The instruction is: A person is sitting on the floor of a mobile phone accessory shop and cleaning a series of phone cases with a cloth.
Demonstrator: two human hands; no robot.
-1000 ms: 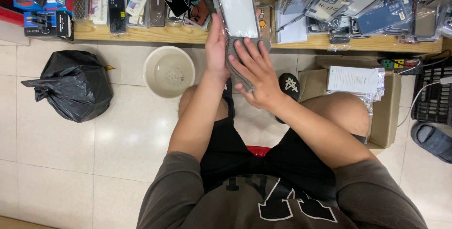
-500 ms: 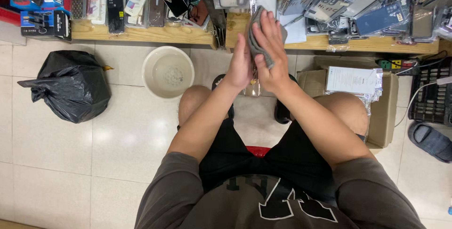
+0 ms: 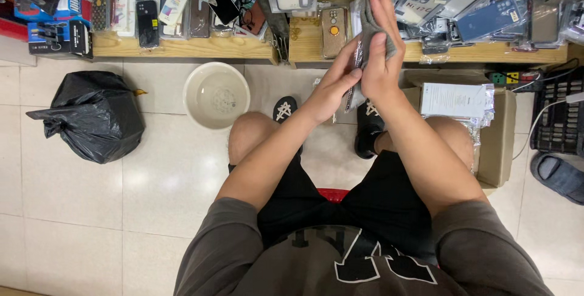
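Both hands meet above the wooden shelf point(image 3: 188, 46) edge: the right hand point(image 3: 382, 59) presses a grey cloth point(image 3: 365, 34) flat, the left hand point(image 3: 333, 86) pinches the packet's lower edge, raised since earlier.

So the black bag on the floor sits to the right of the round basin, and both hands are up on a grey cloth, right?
Not quite: in the head view the black bag sits left of the basin. Both hands, left and right, are on the grey cloth.

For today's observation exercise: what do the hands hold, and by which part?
A grey cloth wrapped round a flat packet, pressed between left hand and right hand at its faces.
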